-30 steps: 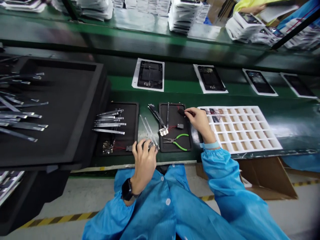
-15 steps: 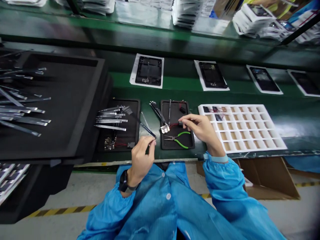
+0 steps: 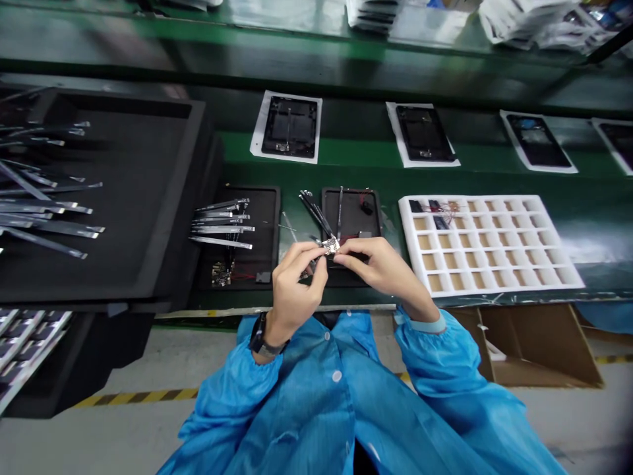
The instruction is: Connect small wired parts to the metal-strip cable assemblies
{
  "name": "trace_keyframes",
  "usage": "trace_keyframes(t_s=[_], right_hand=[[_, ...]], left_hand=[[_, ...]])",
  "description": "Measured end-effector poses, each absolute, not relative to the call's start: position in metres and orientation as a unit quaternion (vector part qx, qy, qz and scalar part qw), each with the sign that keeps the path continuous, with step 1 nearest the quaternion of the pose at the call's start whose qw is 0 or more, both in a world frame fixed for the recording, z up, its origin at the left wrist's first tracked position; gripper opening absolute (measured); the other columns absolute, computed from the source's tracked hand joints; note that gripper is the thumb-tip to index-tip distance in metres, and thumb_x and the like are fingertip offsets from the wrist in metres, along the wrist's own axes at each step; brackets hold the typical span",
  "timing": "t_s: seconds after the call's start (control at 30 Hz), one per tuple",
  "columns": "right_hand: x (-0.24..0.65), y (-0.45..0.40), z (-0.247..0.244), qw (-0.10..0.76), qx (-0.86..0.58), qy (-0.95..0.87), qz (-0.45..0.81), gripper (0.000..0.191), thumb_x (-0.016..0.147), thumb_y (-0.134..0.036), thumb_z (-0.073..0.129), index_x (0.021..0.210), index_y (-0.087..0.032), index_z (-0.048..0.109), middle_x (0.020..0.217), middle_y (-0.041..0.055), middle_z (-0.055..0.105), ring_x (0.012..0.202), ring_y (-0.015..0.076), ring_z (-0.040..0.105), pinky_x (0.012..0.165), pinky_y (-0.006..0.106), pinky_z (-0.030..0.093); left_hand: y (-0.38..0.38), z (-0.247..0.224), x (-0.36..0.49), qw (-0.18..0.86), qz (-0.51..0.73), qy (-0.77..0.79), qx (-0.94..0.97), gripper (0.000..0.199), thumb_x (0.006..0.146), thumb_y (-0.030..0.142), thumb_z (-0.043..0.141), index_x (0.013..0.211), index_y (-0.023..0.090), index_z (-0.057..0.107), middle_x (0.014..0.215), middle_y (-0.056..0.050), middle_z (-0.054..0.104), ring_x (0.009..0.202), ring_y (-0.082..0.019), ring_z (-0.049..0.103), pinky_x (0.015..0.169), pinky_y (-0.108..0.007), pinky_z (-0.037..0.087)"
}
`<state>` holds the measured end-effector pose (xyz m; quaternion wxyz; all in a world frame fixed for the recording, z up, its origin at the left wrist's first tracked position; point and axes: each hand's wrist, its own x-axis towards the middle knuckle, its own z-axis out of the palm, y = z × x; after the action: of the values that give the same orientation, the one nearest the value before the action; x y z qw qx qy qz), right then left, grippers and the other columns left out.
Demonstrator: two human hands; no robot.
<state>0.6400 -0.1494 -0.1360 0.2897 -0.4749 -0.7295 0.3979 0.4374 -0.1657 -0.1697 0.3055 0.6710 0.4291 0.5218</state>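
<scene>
A small circuit board (image 3: 330, 246) is pinched at its edges between my two hands over the front of the right-hand black tray (image 3: 330, 198). My left hand (image 3: 298, 277) closes on its left side, with part of a dark flat ribbon cable showing among the fingers. From the right, my right hand (image 3: 378, 267) grips the board with thumb and forefinger. Several dark ribbon cables (image 3: 315, 211) fan out behind the board. Red wires lead to a small dark part (image 3: 364, 234) behind my right fingers. The green-handled pliers are out of sight.
Another black tray (image 3: 271, 231) holds ribbon cables and a wired board. A white compartment tray (image 3: 494, 290) stands right, a large black tray (image 3: 128, 198) left. Behind are device housings (image 3: 291, 128) on white sheets. An open cardboard box (image 3: 548, 346) sits below the bench edge.
My left hand has moved right with the ribbon cable to the board. My right hand has let go of the wired dark part and moved left onto the board. The view has shifted slightly.
</scene>
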Motion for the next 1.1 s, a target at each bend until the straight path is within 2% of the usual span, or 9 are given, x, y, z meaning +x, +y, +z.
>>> trace_keyframes(t_s=[0.2,0.3,0.47,0.57,0.67,0.73,0.87,1.03,1.1], right_hand=[[0.635,-0.153,-0.129,0.235,-0.468,-0.776,0.352,0.022,0.107,-0.027,0.062,0.089,-0.020,0.072,0.087,0.0039,0.075,0.079,0.0230,0.067,0.073,0.033,0.041],[0.636,-0.154,-0.130,0.242,-0.465,-0.768,0.368,0.021,0.107,-0.028,0.063,0.090,-0.020,0.072,0.089,0.0036,0.075,0.081,0.0228,0.066,0.076,0.033,0.042],[0.641,-0.159,-0.140,0.292,-0.459,-0.672,0.502,0.024,0.105,-0.039,0.070,0.091,-0.020,0.074,0.092,0.0047,0.076,0.088,0.0246,0.069,0.084,0.035,0.049],[0.644,-0.162,-0.150,0.318,-0.444,-0.592,0.594,0.027,0.103,-0.045,0.073,0.100,-0.018,0.075,0.087,0.0051,0.075,0.084,0.0234,0.070,0.080,0.034,0.052],[0.643,-0.164,-0.156,0.330,-0.453,-0.561,0.610,0.030,0.103,-0.048,0.074,0.103,-0.018,0.073,0.076,0.0020,0.069,0.070,0.0187,0.062,0.068,0.030,0.046],[0.641,-0.164,-0.155,0.323,-0.473,-0.585,0.574,0.031,0.103,-0.048,0.073,0.099,-0.017,0.073,0.067,-0.0026,0.058,0.062,0.0152,0.050,0.061,0.029,0.037],[0.639,-0.165,-0.148,0.312,-0.505,-0.634,0.496,0.029,0.103,-0.043,0.070,0.095,-0.016,0.076,0.062,-0.0071,0.036,0.058,0.0127,0.031,0.057,0.030,0.022],[0.641,-0.164,-0.142,0.320,-0.517,-0.640,0.470,0.025,0.101,-0.038,0.069,0.093,-0.016,0.077,0.061,-0.0068,0.036,0.058,0.0128,0.029,0.057,0.031,0.022],[0.641,-0.163,-0.141,0.314,-0.518,-0.640,0.472,0.026,0.100,-0.040,0.069,0.092,-0.016,0.077,0.061,-0.0062,0.037,0.058,0.0130,0.030,0.057,0.030,0.023]], left_hand=[[-0.164,-0.171,0.441,0.308,0.516,0.409,0.686,0.009,0.101,0.015,0.069,0.104,0.018,0.077,0.104,-0.007,0.075,0.097,-0.018,0.072,0.088,-0.030,0.058],[-0.163,-0.173,0.441,0.308,0.521,0.407,0.684,0.009,0.101,0.013,0.068,0.099,0.017,0.076,0.099,-0.006,0.074,0.094,-0.017,0.071,0.087,-0.030,0.057],[-0.162,-0.173,0.437,0.330,0.502,0.416,0.683,0.010,0.101,0.017,0.069,0.094,0.018,0.076,0.095,-0.006,0.075,0.090,-0.018,0.071,0.084,-0.030,0.057],[-0.163,-0.174,0.436,0.335,0.497,0.406,0.690,0.009,0.101,0.018,0.069,0.095,0.018,0.077,0.096,-0.006,0.075,0.090,-0.018,0.072,0.083,-0.029,0.057],[-0.163,-0.176,0.435,0.342,0.488,0.393,0.701,0.010,0.102,0.018,0.069,0.097,0.018,0.077,0.097,-0.007,0.076,0.091,-0.018,0.072,0.082,-0.028,0.058],[-0.163,-0.177,0.436,0.346,0.480,0.392,0.705,0.011,0.102,0.019,0.068,0.096,0.018,0.077,0.097,-0.007,0.076,0.091,-0.018,0.073,0.083,-0.029,0.058],[-0.163,-0.178,0.435,0.353,0.480,0.397,0.698,0.011,0.102,0.020,0.068,0.097,0.019,0.078,0.097,-0.007,0.076,0.092,-0.018,0.073,0.083,-0.029,0.059],[-0.165,-0.180,0.435,0.492,0.484,0.425,0.586,0.006,0.099,0.020,0.072,0.103,0.017,0.075,0.099,-0.006,0.075,0.080,-0.015,0.075,0.071,-0.025,0.059],[-0.166,-0.180,0.436,0.554,0.482,0.440,0.517,0.014,0.094,0.022,0.077,0.105,0.016,0.071,0.094,-0.006,0.075,0.075,-0.016,0.075,0.065,-0.023,0.058]])
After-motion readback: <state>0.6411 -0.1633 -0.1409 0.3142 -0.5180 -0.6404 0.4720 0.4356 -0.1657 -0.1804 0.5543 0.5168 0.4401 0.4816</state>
